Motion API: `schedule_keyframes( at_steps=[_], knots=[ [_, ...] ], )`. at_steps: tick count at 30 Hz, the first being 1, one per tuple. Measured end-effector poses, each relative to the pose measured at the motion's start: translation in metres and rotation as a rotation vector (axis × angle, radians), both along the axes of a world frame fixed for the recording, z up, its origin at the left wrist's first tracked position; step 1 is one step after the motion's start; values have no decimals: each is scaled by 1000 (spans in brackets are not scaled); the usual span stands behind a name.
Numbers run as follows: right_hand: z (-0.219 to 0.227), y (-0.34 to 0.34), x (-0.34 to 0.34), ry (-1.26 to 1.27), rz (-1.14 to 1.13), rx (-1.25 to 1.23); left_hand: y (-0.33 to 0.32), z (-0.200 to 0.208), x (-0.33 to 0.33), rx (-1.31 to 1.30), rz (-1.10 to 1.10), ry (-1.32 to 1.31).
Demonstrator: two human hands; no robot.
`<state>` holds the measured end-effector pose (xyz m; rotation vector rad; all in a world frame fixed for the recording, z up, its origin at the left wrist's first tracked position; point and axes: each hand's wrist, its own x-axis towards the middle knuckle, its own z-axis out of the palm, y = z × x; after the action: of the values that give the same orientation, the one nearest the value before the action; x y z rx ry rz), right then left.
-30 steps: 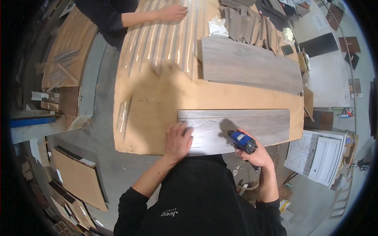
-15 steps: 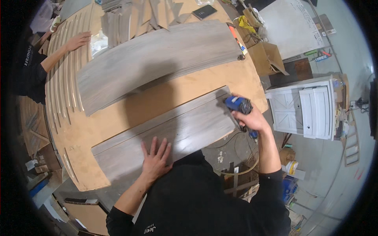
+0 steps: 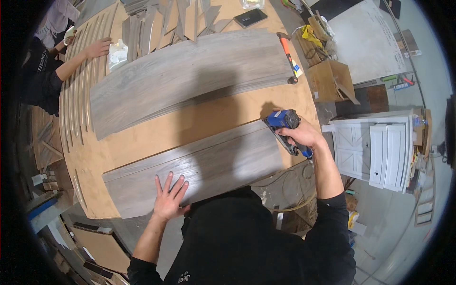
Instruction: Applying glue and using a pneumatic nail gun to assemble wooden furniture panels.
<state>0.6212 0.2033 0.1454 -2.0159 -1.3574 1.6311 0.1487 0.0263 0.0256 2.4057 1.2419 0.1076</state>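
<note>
A grey wood-grain panel [image 3: 223, 166] lies along the near side of the table, with a narrow strip of the same finish [image 3: 190, 154] on its far edge. My left hand [image 3: 168, 199] rests on the panel's near edge, left of its middle, fingers spread flat. In my right hand [image 3: 304, 134] is a blue and black nail gun [image 3: 283, 119], held by its grip at the panel's right end. The gun's nose is at the far right corner; whether it touches cannot be made out.
A stack of larger grey boards [image 3: 190, 78] lies beyond, with an orange-handled hammer [image 3: 286, 52] at its right end. Several thin strips [image 3: 78, 85] lie at left, where another person's hand [image 3: 98, 48] rests. Offcuts [image 3: 171, 21] and a dark tablet-like device [image 3: 250, 18] are farther back.
The nail gun has shifted slightly toward the panel's far right corner and turned, its body now lying along the right end. My left hand has slid a little left. The whole view has shifted.
</note>
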Motion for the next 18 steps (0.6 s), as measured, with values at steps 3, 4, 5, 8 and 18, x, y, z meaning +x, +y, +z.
schedule_keyframes(
  at_steps=[3,4,5,8,18],
  knots=[
    [4,1,2,5,20,-3,0,-1,1,24,-7,20],
    [5,1,3,6,20,-1,1,0,2,26,-7,21],
    [6,0,4,13,23,1,2,2,2,14,-5,21],
    [9,-1,3,7,33,6,2,2,2,13,-7,28],
    [2,-19,18,15,-73,-4,3,5,6,51,-4,27]
  ],
)
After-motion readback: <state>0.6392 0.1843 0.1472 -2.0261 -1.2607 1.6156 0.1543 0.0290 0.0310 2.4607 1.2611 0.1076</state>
